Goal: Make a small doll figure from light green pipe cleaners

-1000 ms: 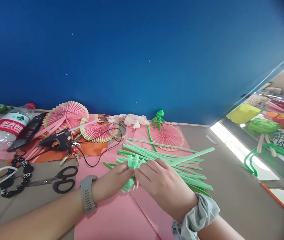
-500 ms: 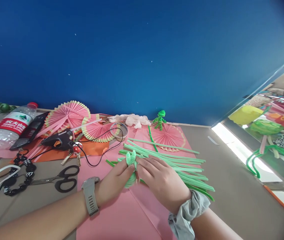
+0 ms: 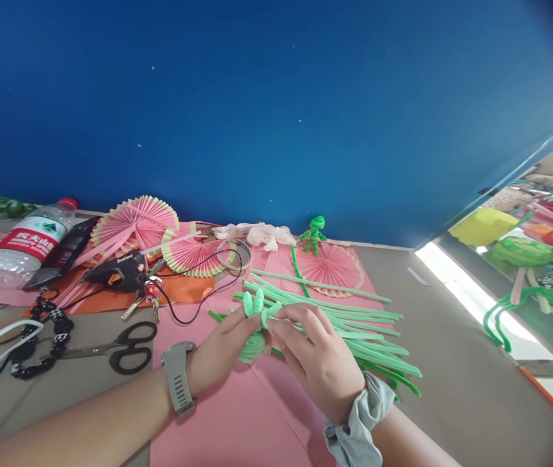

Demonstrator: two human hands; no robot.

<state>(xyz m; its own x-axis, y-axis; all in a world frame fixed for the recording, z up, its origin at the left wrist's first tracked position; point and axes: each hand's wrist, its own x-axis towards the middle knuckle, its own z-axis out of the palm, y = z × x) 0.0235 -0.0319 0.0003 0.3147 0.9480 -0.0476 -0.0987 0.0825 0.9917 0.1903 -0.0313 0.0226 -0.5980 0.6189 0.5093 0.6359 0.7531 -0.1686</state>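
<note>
A pale green pipe-cleaner figure (image 3: pixel 253 347), with a coiled round body and two upright ear-like loops, is pinched in my left hand (image 3: pixel 224 347) over the pink paper. Between its thumb and fingertips, my right hand (image 3: pixel 319 353) grips a pale green pipe cleaner (image 3: pixel 270 311) that bends at the figure's right side. Part of the figure is hidden by my fingers. Loose pipe cleaners (image 3: pixel 374 347), light and darker green, fan out behind and to the right of my right hand. A small green pipe-cleaner figure (image 3: pixel 313 235) stands near the blue panel.
Pink paper (image 3: pixel 218 421) covers the middle of the table. Scissors (image 3: pixel 133 347), keys (image 3: pixel 152 292), a black glue gun (image 3: pixel 118 272), a beaded strap (image 3: pixel 57 331) and a water bottle (image 3: pixel 28 243) lie left. Folded paper fans (image 3: pixel 198 253) sit behind. A blue panel (image 3: pixel 267 117) rises at the back.
My right hand's fingers have shifted and now pinch a pipe cleaner sticking out beside the figure, leaving more of it visible. My left hand keeps its hold. The view has turned slightly.
</note>
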